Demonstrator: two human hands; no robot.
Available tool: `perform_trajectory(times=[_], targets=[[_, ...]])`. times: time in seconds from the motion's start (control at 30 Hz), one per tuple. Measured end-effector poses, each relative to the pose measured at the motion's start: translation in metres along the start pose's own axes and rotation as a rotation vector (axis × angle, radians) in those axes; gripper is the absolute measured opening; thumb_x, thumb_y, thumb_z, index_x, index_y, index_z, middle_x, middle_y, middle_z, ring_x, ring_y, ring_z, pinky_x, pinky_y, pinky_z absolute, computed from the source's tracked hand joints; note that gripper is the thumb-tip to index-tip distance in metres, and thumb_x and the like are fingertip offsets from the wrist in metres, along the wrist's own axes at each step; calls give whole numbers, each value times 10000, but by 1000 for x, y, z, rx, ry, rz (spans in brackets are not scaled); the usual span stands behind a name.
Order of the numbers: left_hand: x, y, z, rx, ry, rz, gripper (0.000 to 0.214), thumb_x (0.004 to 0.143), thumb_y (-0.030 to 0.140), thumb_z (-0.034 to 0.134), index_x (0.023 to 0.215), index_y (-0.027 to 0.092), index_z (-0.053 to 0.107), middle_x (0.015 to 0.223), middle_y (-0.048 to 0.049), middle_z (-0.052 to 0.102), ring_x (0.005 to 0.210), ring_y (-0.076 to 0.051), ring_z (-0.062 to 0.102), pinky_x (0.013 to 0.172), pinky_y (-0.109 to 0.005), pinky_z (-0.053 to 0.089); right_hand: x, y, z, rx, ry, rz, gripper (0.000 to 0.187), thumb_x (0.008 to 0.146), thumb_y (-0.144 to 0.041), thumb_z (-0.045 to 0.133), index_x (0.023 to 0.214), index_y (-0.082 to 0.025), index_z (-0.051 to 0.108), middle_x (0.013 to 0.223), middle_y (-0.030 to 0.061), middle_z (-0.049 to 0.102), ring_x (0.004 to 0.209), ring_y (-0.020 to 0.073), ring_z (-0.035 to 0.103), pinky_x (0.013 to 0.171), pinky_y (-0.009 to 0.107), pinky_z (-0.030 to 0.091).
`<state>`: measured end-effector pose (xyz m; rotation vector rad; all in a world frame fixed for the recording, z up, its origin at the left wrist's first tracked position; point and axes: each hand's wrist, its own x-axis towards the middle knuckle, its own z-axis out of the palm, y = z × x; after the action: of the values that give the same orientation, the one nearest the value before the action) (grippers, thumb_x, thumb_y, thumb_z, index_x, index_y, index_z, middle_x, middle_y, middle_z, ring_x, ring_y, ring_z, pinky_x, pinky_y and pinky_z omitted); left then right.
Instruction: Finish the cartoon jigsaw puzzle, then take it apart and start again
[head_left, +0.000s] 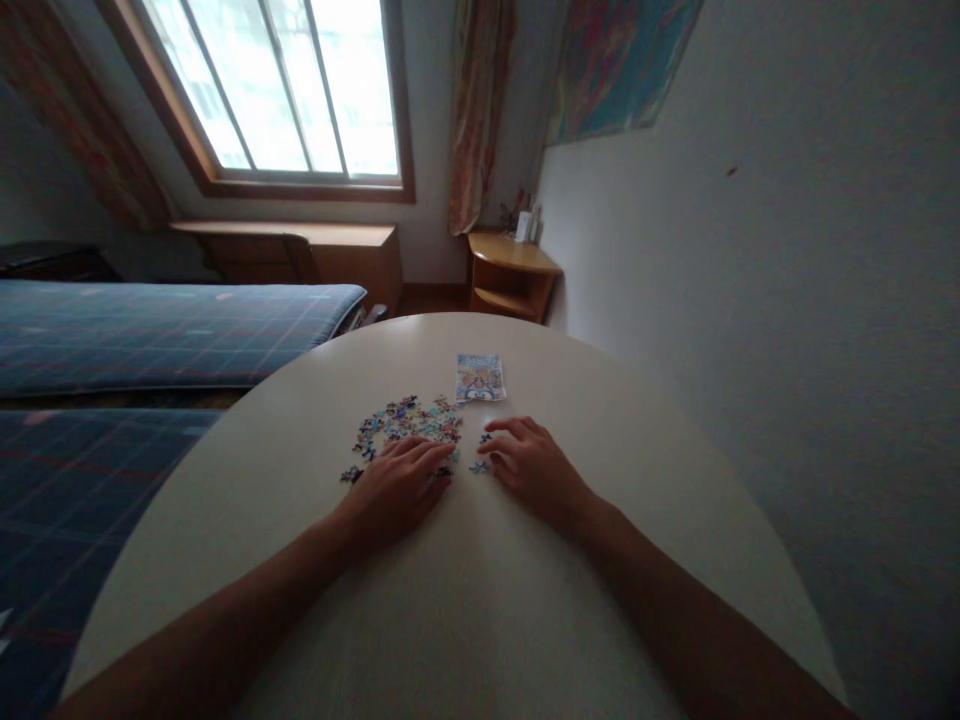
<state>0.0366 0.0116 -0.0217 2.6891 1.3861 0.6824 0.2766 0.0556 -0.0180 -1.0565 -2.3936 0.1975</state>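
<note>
A loose heap of small jigsaw puzzle pieces (386, 418) lies on the white round table (480, 600). My left hand (405, 480) rests palm down over the near side of the heap, fingers stretched out to the right and hiding some pieces. To the right of the heap, my right hand (529, 462) has its fingers apart and curved over a few separate puzzle pieces (480, 466). Its fingertips are at these pieces; whether they pinch one is too small to see. Beyond both hands lies a picture sheet or packet (481, 378) with a blue printed design.
A bed with a blue plaid cover (165, 335) stands to the left of the table. The white wall (787, 300) runs along the right side. At the back are a wooden desk (337, 235), a corner shelf (514, 255) and a bright window (277, 90).
</note>
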Motion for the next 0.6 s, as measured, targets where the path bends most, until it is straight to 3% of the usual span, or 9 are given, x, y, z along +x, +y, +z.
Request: perform_trajectory(times=[0.2, 0.43, 0.6], targets=[[1, 1, -2, -6, 5, -44, 341, 961, 219, 471, 1293, 199, 549, 1207, -85, 680, 1156, -237, 597, 1013, -432, 493, 1, -14, 11, 38, -10, -92, 247, 894, -273, 646, 1134, -264, 703, 1242, 68, 647, 1158, 232, 545, 1056, 449, 405], [1, -3, -1, 96, 0, -143, 400, 924, 307, 569, 1312, 209, 572, 1410, -93, 554, 1314, -294, 476, 1100, -506, 413, 2, -13, 11, 32, 7, -1, 147, 852, -283, 696, 989, -241, 726, 1195, 72, 660, 1151, 242, 547, 1039, 449, 409], [1, -6, -2, 148, 24, -226, 313, 892, 241, 572, 1191, 198, 653, 1390, -107, 570, 1276, -324, 515, 1069, -537, 437, 3, -13, 10, 81, -4, -11, 92, 829, -221, 709, 919, -231, 723, 1170, 62, 669, 1116, 233, 564, 1031, 442, 422]])
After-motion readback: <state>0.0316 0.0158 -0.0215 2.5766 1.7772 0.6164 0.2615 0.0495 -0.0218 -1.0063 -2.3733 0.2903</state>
